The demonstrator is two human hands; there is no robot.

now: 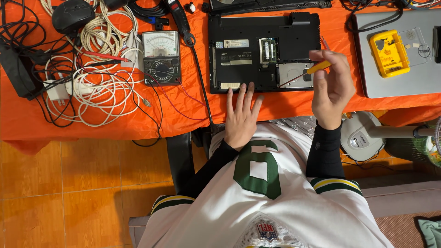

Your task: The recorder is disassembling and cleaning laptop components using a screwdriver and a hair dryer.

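The right hand [331,89] grasps a yellow screwdriver [304,74], tip over the open bay of the upturned black laptop [264,50]. The left hand [241,117], fingers released, rests flat below the laptop. Next, seating the tip will need care.

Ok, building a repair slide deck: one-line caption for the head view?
Right hand holds a yellow-handled screwdriver over an upturned black laptop; left hand rests flat on the orange cloth.

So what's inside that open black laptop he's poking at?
The upturned black laptop shows two open bays: green memory sticks and a silvery drive. The yellow-handled screwdriver in the right hand reaches the drive. The rest stays covered by the black casing.
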